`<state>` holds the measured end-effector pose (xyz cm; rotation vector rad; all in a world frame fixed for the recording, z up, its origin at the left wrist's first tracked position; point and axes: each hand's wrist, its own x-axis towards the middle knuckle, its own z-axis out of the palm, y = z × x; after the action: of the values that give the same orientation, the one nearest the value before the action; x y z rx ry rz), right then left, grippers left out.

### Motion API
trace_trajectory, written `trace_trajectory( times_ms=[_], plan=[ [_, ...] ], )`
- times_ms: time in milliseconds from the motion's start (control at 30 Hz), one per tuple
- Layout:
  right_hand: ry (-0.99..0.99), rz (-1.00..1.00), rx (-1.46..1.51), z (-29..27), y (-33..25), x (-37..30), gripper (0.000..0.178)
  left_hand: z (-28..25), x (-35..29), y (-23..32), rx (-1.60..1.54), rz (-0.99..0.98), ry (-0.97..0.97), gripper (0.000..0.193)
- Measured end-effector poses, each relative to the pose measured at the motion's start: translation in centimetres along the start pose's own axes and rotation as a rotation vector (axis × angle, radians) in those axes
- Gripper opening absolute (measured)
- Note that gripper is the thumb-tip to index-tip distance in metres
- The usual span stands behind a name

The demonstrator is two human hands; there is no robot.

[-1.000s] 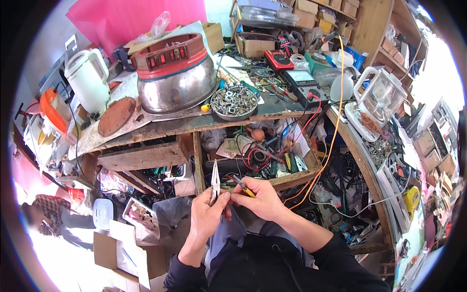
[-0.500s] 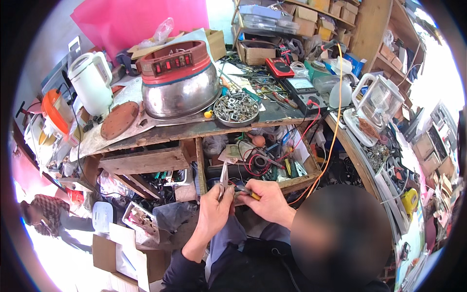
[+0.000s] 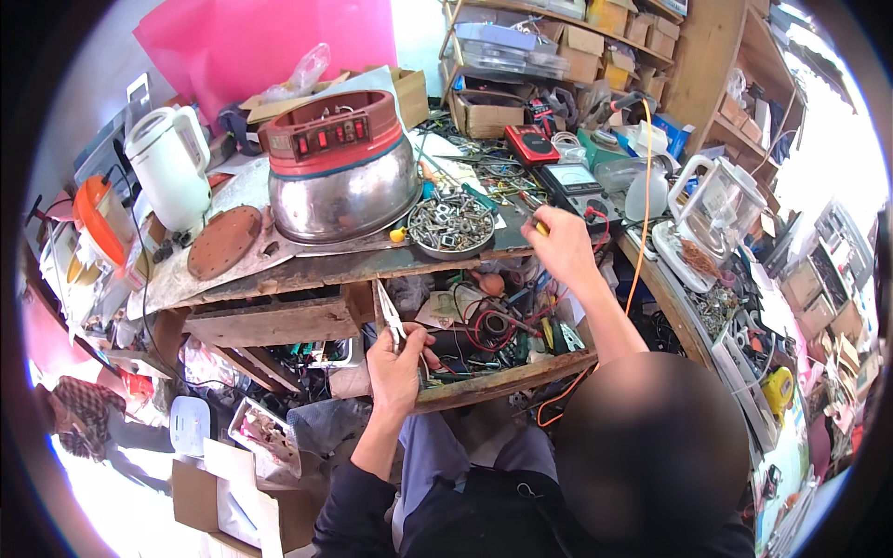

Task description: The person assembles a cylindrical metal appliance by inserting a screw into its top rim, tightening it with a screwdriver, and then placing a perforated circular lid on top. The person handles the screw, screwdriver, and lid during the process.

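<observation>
Below and left of the round metal dish (image 3: 456, 254), smooth, tapering steel pliers (image 3: 386, 310), clamped in the left hand (image 3: 394, 374). Below the dish, a rough wooden drawer (image 3: 502, 383) full of tangled wires (image 3: 493, 325). Right of the dish, a yellow-handled tool (image 3: 540, 227), pinched in the right hand (image 3: 566, 247), indistinct at its tip. Inside the dish, jumbled metal hardware (image 3: 451, 221). Farther left, a rounded, shiny steel vessel (image 3: 344, 197) with a reddish collar.

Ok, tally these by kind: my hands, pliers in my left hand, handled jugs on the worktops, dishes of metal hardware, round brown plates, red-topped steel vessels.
Hands: 2 (left hand, right hand)
Pliers in left hand: 1
Handled jugs: 2 (white jug, clear jug)
Dish of metal hardware: 1
Round brown plate: 1
Red-topped steel vessel: 1
Total: 8
</observation>
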<state>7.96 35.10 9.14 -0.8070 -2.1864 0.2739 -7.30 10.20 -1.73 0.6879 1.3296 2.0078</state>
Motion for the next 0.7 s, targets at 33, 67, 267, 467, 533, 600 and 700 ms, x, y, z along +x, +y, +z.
trace_trajectory(
  times_ms=[33,67,267,467,533,600,700],
  plan=[
    [-0.005,0.0,-0.051,0.3,0.8,1.2,0.026,0.1,0.0,0.1,0.013,-0.003,-0.003,0.012],
    [-0.111,0.07,-0.111,0.4,0.5,2.5,0.026,0.0,0.0,0.0,0.009,-0.015,0.005,0.012],
    [-0.013,0.143,-0.041,1.7,2.2,5.5,0.032,0.2,-0.3,0.2,0.048,-0.019,0.019,0.011],
    [-0.22,0.264,0.097,-0.2,0.7,2.8,0.033,-0.1,-0.3,-0.1,0.053,-0.037,-0.012,0.013],
    [-0.237,0.158,-0.005,0.4,1.4,3.0,0.031,-0.2,-0.3,-0.1,0.046,-0.047,-0.028,0.014],
    [-0.222,0.015,-0.15,0.9,2.4,2.8,0.028,0.0,-0.2,0.1,0.043,-0.06,-0.042,0.015],
    [-0.168,-0.021,-0.243,1.2,1.8,3.0,0.027,-0.1,-0.2,0.2,0.056,-0.072,-0.077,0.015]
  ],
)
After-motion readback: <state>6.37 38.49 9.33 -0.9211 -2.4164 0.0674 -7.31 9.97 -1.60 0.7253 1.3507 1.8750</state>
